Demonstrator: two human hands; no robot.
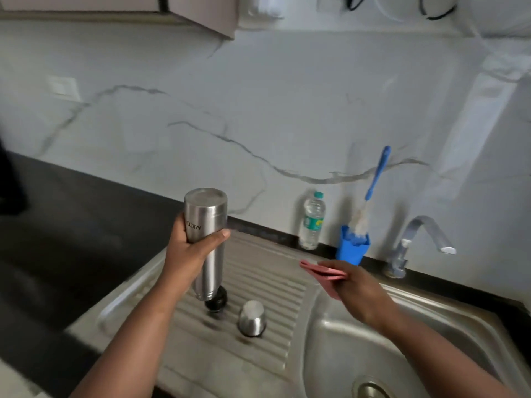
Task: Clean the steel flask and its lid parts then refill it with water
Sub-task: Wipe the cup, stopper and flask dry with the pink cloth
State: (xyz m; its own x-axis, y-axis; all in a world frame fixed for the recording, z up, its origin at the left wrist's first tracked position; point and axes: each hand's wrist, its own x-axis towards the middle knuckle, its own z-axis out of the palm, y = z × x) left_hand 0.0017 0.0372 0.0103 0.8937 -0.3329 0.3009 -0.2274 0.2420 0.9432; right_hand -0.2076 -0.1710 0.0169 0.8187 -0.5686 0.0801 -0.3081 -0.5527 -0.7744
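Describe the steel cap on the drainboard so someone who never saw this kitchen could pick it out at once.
Start at the steel sink's ribbed drainboard, left of the basin. Two small parts sit near its front: a black stopper under the flask's mouth, and just right of it the steel cap. It is the shiny, cup-shaped one, standing closed end up, untouched by either hand.

Two bare forearms, without sleeves, watch or rings, extended toward the steel sink [431, 326], the left hand [189, 251] nearer its ribbed drainboard and the right hand [359, 288] nearer its basin.
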